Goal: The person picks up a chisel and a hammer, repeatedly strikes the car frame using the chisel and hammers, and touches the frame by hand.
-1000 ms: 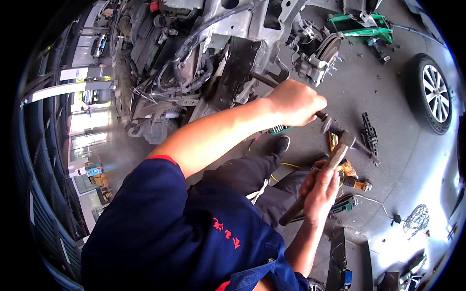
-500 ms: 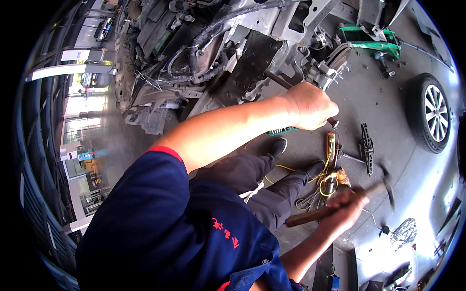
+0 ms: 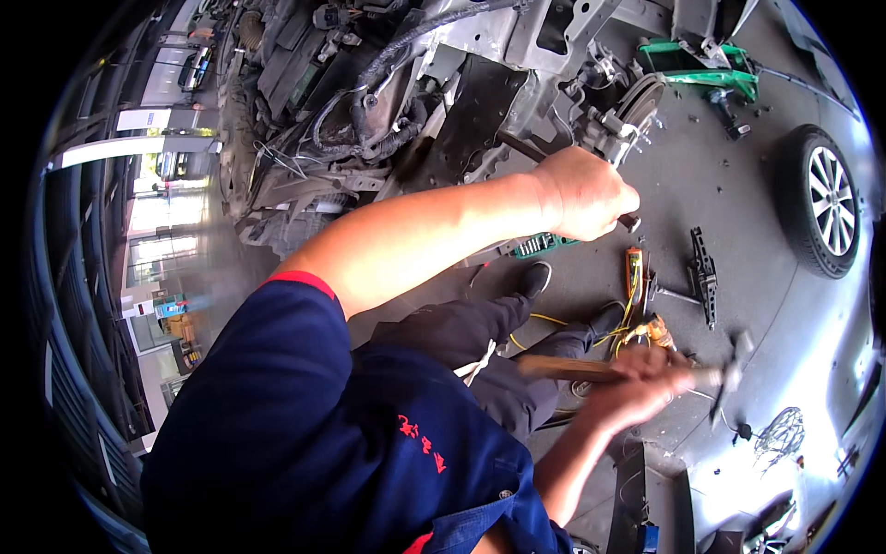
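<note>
Red characters (image 3: 425, 445) on navy shirt (image 3: 268, 406); not legible.

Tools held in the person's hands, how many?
2: a hammer in the right hand, its head motion-blurred, and a dark rod in the left hand, partly covered by the grip. Anything smaller inside either grip would be hidden.

From my end, the head of the hammer (image 3: 574, 369) is too blurred to read its shape, and the right hand (image 3: 651, 388) smears with it. The left hand (image 3: 586, 192) hides the middle of the metal bar (image 3: 521, 146); I cannot tell whether its far end touches the stripped vehicle (image 3: 475, 102), which the top edge cuts off. The left forearm (image 3: 415, 222) partly covers a green tool case (image 3: 546, 244) from me
</note>
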Demonstrator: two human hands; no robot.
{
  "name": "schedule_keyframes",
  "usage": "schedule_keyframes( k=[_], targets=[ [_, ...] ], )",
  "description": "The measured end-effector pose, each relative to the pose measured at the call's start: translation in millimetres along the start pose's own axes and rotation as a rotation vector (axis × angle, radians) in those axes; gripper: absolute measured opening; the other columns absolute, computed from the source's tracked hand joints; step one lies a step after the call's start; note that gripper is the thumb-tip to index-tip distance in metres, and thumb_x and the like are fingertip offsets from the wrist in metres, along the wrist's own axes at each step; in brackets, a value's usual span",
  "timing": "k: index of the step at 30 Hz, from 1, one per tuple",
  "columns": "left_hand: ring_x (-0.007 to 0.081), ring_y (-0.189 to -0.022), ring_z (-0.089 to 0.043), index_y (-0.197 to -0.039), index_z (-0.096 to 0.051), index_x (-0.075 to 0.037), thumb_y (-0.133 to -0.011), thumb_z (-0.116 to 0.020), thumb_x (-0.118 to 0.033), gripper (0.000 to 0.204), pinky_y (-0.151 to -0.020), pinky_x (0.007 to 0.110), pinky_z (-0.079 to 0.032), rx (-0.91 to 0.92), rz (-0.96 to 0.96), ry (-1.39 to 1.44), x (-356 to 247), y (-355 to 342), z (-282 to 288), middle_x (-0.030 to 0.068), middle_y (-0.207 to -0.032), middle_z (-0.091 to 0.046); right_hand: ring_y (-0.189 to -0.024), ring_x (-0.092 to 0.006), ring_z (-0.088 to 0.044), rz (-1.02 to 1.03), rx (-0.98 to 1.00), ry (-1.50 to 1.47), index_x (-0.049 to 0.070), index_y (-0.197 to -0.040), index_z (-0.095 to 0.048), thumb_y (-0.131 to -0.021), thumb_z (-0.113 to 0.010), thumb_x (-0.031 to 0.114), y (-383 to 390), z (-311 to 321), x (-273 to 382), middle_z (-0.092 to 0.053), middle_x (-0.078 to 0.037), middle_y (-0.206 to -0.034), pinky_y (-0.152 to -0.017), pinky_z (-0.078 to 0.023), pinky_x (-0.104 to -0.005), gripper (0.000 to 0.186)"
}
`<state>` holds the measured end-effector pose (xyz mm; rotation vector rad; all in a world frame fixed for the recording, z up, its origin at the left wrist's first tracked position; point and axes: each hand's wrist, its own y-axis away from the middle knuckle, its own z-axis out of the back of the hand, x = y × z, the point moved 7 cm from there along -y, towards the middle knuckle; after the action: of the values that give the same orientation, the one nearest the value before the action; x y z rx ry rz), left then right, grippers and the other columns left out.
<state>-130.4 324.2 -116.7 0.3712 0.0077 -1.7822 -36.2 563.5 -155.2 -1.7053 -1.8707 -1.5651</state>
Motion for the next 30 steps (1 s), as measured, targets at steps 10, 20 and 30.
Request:
schedule_keyframes(
  k=[10,20,30],
  targets=[
    [0.0354,-0.081,-0.074,-0.09,-0.068,-0.012,-0.082,-0.074,-0.024,0.016,-0.068,0.048,-0.059,0.029,0.011,-0.002,-0.9,11.2,3.8,0.0108,-0.08,-0.073,-0.059,-0.0075,-0.048,0.282,-0.136,-0.042,0.008,-0.102,-0.05,-0.113,-0.039,0.05,-15.1,39.5,52.8,-0.045,0.002,-0.07,-0.052,-0.046,-0.0249,0.045],
    [0.0345,-0.08,-0.074,-0.088,-0.07,-0.012,-0.08,-0.071,-0.02,0.011,-0.07,0.047,-0.059,0.008,-0.008,0.032,-4.7,17.2,11.4,0.0117,-0.079,-0.072,-0.057,-0.0053,-0.036,0.251,-0.124,0.048,0.013,-0.1,-0.047,-0.112,-0.04,0.053,-9.8,28.5,99.3,-0.034,0.005,-0.071,-0.046,-0.037,-0.0207,0.042],
    [0.0336,-0.077,-0.073,-0.079,-0.065,-0.013,-0.077,-0.073,-0.02,0.011,-0.066,0.046,-0.057,-0.122,0.107,0.09,-7.6,15.2,13.3,0.0087,-0.077,-0.071,-0.052,-0.0101,-0.045,-0.227,0.431,0.174,0.008,-0.112,-0.05,-0.113,-0.045,0.044,50.3,-4.6,-37.8,-0.048,-0.003,-0.073,-0.045,-0.044,-0.0271,0.036]
  ],
)
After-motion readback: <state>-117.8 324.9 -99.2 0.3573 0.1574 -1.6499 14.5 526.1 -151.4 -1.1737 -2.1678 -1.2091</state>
